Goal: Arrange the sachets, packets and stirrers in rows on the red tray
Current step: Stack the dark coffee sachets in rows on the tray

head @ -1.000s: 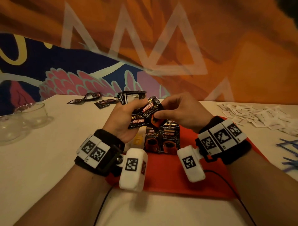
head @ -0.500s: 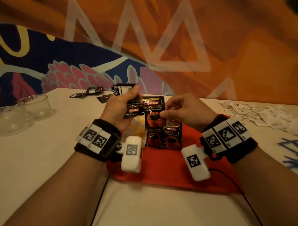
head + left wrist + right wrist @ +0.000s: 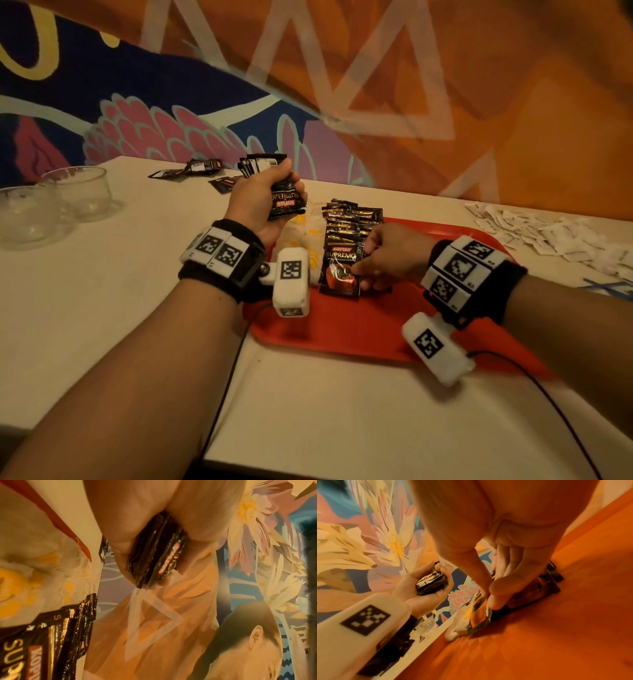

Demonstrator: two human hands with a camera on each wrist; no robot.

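Right hand [image 3: 387, 260] pinches front packet [image 3: 340, 270], long axis running away along the row on red tray [image 3: 342, 329]. Left hand [image 3: 263, 202], up and left, grips spare stack [image 3: 286, 202].

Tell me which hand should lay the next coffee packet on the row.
Right, probably. The right hand is already down at the row on the tray, fingers on the nearest packet. The left hand is raised, gripping the stack, so it can only feed.

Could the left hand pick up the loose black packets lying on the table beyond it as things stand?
Probably not yet. The left hand already has its grip full with a stack of coffee packets. The loose packets lie unobstructed on the table, so only the full grip hinders it.
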